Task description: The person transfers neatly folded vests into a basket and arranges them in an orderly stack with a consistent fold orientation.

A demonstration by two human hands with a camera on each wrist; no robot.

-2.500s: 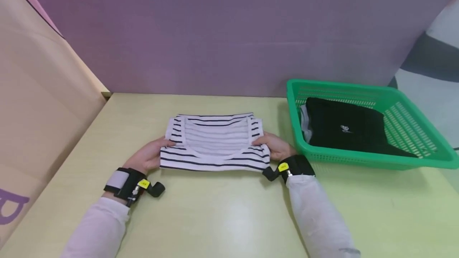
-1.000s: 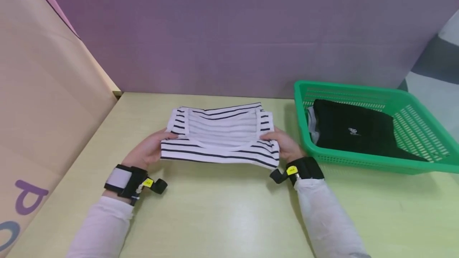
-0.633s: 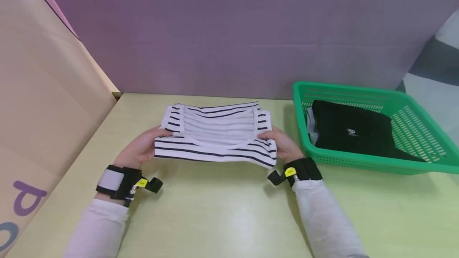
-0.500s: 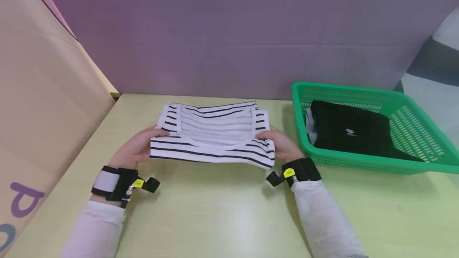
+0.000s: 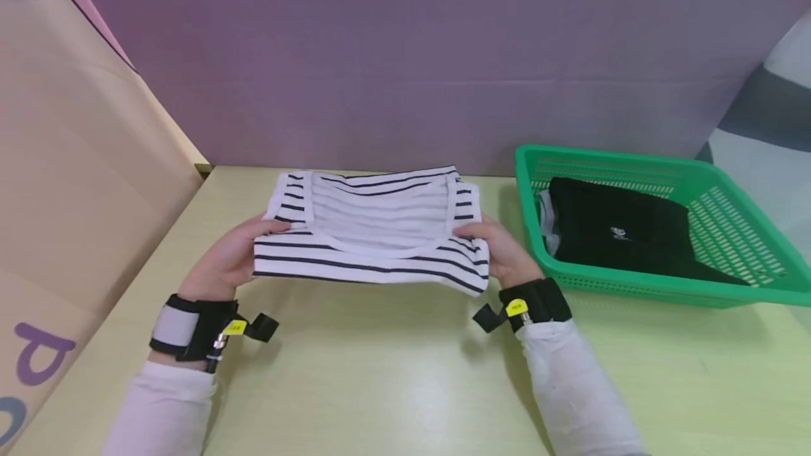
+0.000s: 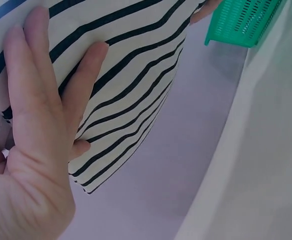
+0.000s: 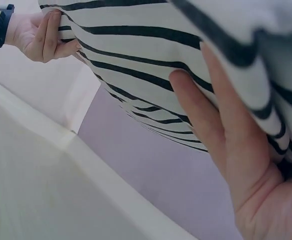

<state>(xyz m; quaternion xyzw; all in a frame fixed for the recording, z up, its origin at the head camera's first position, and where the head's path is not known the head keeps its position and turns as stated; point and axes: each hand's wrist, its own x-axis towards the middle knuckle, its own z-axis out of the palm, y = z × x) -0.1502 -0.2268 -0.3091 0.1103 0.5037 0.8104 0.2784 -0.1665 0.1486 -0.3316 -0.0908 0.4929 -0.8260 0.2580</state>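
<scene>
A folded white shirt with dark stripes (image 5: 374, 266) is raised above the table, its wide neckline facing up. My left hand (image 5: 228, 259) grips its left side, thumb on top and fingers beneath. On the opposite side, my right hand (image 5: 503, 252) holds the shirt the same way. In the left wrist view, the fingers of the left hand (image 6: 40, 115) spread under the striped cloth (image 6: 130, 65). The right wrist view shows the right hand (image 7: 241, 155) supporting the underside, with the left hand (image 7: 43, 40) at the far end.
A green plastic basket (image 5: 633, 278) stands on the table to the right, close to my right hand. Inside lie a folded black garment (image 5: 646, 231) and a grey one (image 5: 546, 220). A purple panel (image 5: 380, 76) rises behind the pale table (image 5: 380, 371).
The shirt, lying low over the table at first, has been lifted and moved farther back. Most recently my left hand has shifted left, stretching it wider. Both hands keep their hold.
</scene>
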